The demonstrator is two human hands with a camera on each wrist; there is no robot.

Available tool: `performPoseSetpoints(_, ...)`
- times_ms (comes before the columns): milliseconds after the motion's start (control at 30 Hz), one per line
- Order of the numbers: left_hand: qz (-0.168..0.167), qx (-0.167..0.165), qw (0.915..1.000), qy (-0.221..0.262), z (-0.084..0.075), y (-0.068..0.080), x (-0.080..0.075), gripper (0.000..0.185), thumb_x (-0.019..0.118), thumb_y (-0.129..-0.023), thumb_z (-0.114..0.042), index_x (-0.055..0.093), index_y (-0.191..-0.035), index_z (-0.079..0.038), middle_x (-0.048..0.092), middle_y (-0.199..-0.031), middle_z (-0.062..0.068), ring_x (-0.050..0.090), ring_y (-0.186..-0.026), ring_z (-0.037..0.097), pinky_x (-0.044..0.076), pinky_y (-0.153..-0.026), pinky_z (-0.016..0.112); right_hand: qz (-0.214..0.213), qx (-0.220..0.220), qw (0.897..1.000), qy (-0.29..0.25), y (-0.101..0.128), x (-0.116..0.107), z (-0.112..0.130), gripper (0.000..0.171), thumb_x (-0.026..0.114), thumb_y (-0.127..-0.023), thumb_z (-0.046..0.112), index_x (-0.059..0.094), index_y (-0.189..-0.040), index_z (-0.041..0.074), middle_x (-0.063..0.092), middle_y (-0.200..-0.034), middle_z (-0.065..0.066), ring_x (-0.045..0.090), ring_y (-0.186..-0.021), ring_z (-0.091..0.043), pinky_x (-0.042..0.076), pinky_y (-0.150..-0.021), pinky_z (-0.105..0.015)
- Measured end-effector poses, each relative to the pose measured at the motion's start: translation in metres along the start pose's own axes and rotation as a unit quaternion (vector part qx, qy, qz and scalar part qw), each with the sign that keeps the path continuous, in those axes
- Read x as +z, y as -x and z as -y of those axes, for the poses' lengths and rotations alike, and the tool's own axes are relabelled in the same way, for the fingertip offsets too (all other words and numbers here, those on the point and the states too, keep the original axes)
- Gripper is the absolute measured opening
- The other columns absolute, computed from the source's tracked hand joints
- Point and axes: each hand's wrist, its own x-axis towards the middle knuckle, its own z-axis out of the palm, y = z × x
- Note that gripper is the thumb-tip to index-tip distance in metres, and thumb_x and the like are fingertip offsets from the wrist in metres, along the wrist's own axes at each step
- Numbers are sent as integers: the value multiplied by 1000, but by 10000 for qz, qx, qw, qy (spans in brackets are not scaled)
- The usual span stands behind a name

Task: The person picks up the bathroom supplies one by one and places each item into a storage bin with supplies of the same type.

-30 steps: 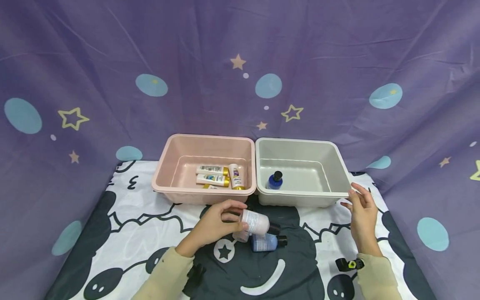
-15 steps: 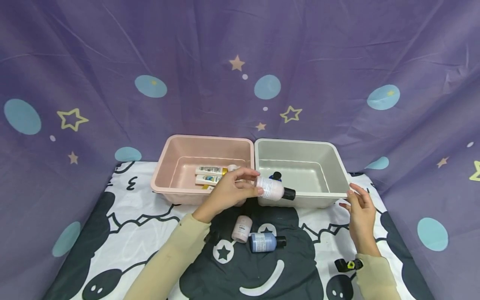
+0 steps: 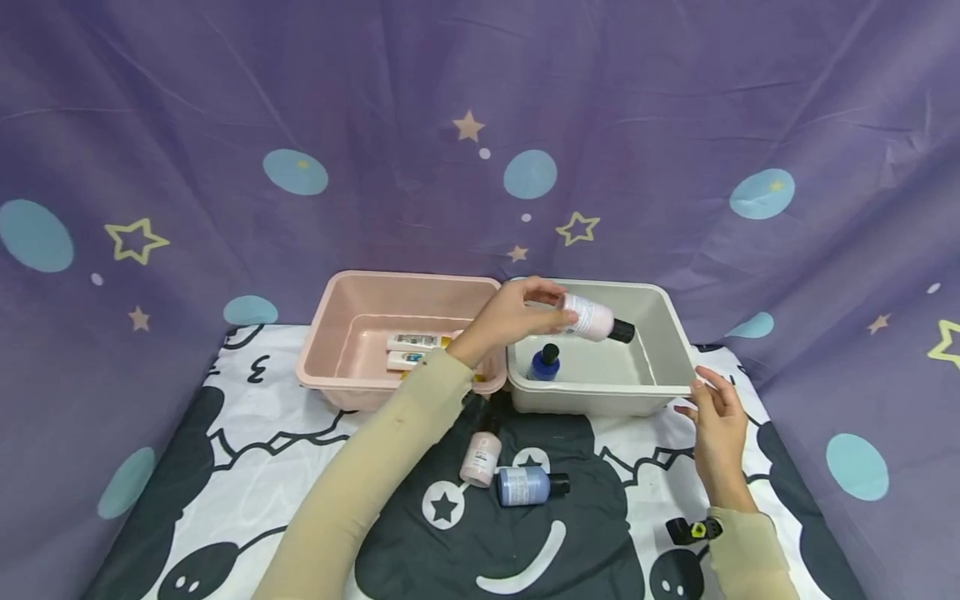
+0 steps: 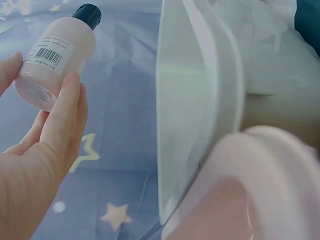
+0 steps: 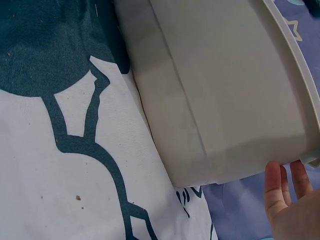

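Observation:
My left hand (image 3: pixel 517 312) holds a pale pink bottle (image 3: pixel 588 317) by its base, between thumb and fingers, over the light grey bin (image 3: pixel 600 389). In the left wrist view the bottle (image 4: pixel 57 57) is tilted, its barcode label visible and its dark cap pointing away from the hand. My right hand (image 3: pixel 722 433) holds the front right corner of the grey bin's rim; its fingertips show there in the right wrist view, by the bin's outer wall (image 5: pixel 225 90). A dark blue bottle (image 3: pixel 545 364) with a black cap stands inside that bin.
Left of the grey bin is a pink bin (image 3: pixel 405 382) with several white tubes (image 3: pixel 416 342) inside, partly hidden by my left arm. Another pink bottle (image 3: pixel 481 458) and a light blue bottle (image 3: pixel 523 486) lie on the patterned cloth in front. A purple curtain (image 3: pixel 390 167) hangs behind.
My left hand has lifted the pink bottle from beside the light blue one, up and rightward to above the grey bin. The right hand stays at the bin's corner.

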Motion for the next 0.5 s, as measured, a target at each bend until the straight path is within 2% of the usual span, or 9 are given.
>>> performPoseSetpoints(267, 22, -436, 9990, 118, 12, -57, 10, 43, 85, -82, -15, 66, -119, -2, 67, -107, 11, 69, -91, 24, 60, -81, 37, 70, -95, 9999, 72, 0, 0, -2, 29, 64, -99, 7, 64, -128, 3, 66, -105, -10, 67, -84, -16, 59, -65, -25)
performPoseSetpoints(367, 21, -575, 9982, 147, 16, -72, 12, 43, 84, -83, -14, 65, -120, 0, 68, -106, 12, 69, -90, 25, 60, -81, 38, 80, -172, 9998, 71, -1, 0, -2, 29, 64, -99, 7, 64, -128, 3, 67, -103, -9, 67, -84, -15, 59, -65, -25)
performPoseSetpoints(500, -26, -755, 9970, 144, 22, -84, 16, 44, 84, -83, -12, 64, -120, 2, 68, -106, 13, 69, -90, 24, 60, -82, 37, 96, -200, 9997, 84, -2, -2, -1, 29, 64, -99, 7, 64, -128, 3, 67, -103, -10, 67, -83, -15, 59, -65, -25)
